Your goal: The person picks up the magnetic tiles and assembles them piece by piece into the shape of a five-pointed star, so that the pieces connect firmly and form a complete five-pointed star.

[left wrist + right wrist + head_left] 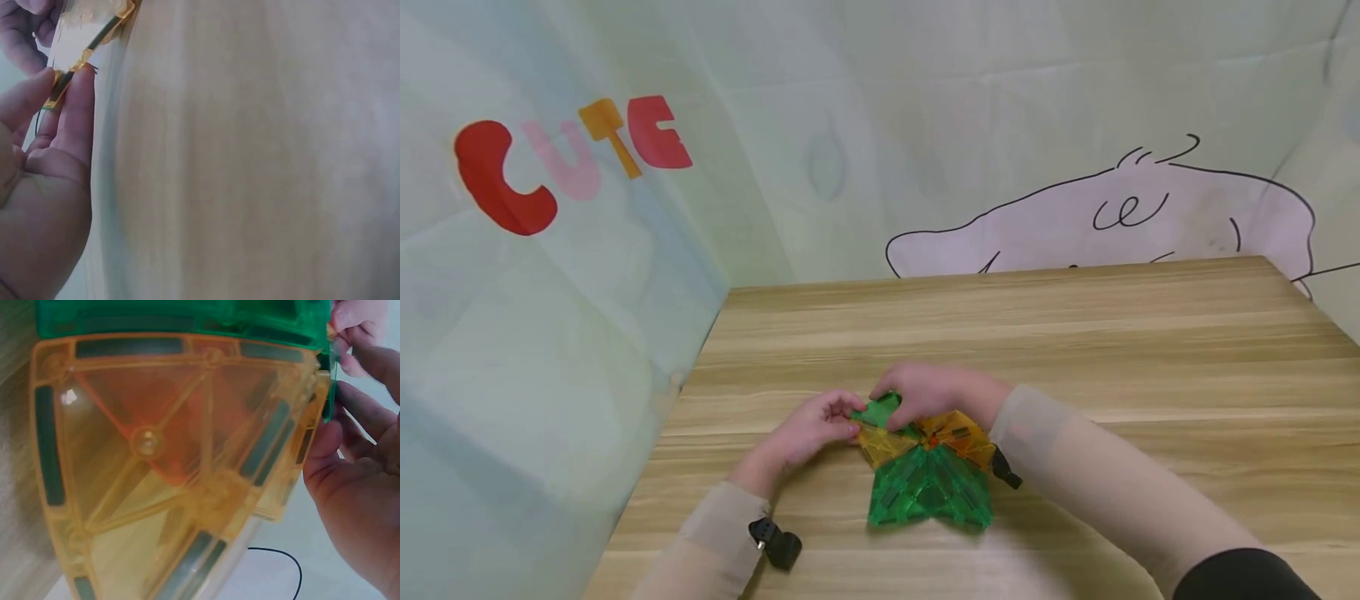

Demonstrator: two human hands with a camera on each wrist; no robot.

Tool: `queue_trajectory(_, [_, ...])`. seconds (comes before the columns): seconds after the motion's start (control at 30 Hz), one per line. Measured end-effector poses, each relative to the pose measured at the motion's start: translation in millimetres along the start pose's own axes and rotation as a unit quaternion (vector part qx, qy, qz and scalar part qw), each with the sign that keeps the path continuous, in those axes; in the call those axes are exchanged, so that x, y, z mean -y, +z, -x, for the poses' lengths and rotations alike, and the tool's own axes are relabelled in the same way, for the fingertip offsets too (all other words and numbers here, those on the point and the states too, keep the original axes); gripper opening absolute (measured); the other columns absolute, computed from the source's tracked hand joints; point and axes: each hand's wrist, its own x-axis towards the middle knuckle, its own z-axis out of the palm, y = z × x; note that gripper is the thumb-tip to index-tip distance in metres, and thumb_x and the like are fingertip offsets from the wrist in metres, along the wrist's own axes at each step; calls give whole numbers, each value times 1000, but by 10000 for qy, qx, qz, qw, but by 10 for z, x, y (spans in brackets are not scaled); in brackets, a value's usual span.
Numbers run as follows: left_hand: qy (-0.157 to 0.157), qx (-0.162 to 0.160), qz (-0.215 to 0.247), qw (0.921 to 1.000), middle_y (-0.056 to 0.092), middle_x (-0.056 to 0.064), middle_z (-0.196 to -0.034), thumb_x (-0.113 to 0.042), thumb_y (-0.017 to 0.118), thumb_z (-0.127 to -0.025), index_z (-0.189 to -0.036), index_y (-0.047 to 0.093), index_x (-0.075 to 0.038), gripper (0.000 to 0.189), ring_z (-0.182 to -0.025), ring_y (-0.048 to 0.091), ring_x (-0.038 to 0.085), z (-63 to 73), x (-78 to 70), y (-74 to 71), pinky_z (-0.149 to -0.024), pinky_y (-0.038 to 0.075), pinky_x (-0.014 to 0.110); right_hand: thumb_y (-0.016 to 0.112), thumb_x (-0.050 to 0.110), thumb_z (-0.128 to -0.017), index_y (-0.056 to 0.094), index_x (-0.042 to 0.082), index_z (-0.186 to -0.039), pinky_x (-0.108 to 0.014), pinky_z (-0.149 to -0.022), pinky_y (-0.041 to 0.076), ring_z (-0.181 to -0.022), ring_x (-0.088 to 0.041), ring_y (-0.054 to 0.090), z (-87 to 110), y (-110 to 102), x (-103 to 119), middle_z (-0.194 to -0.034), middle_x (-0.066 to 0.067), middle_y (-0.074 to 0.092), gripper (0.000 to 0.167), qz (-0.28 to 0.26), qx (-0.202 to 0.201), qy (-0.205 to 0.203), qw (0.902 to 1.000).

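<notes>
A build of translucent magnetic tiles lies on the wooden table in the head view, with green tiles (925, 496) at the near side and orange tiles (966, 432) to the right. From the left, my left hand (808, 429) pinches the edge of a yellow-orange tile (880, 447) between thumb and fingers; the left wrist view shows this pinch close up. Reaching over the far side, my right hand (925, 390) grips a small green tile (878, 408) with its thumb and fingers. Dark magnet strips line the orange tile (56, 450) that fills much of the right wrist view.
The wood-grain table (1075, 333) stretches to the right and behind the build. A pale cloth backdrop (820, 100) with colored letters (512, 179) and a line drawing (1060, 221) hangs beyond its edges. Black wrist cameras (777, 543) sit on both wrists.
</notes>
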Motion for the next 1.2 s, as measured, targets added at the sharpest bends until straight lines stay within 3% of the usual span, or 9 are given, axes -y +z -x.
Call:
queue_trajectory(0.37, [24, -125, -124, 9998, 58, 13, -110, 8, 61, -82, -117, 49, 10, 37, -95, 58, 18, -29, -8, 33, -82, 50, 28, 69, 27, -84, 55, 9, -131, -33, -97, 40, -113, -18, 50, 0, 16, 5, -129, -6, 52, 53, 331, 163, 140, 9992])
queue_trajectory(0.77, [-39, -191, -284, 9994, 58, 12, -109, 6, 61, -82, -117, 51, 8, 36, -94, 57, 19, -64, 19, 49, -81, 49, 27, 65, 33, -87, 51, 9, -134, -39, -106, 29, -128, -25, 40, 22, 26, -53, -138, -6, 48, 54, 640, 160, 184, 9977])
queue_trajectory(1.0, [21, -246, -895, 9957, 60, 10, -100, -1, 66, -83, -116, 54, 3, 35, -89, 56, 20, -78, 26, 59, -76, 48, 27, 64, 28, -88, 52, 4, -132, -37, -101, 36, -124, -23, 45, 98, 9, -151, -134, -8, 52, 51, 42, -139, 130, 9998])
queue_trajectory(1.2, [39, -264, -970, 9949, 60, 11, -96, -2, 68, -83, -117, 54, 4, 37, -87, 57, 20, -68, 45, 57, -74, 48, 26, 62, 27, -89, 54, 2, -129, -39, -96, 41, -117, -25, 51, 249, -44, -255, -129, -10, 55, 48, -145, -427, 0, 9990])
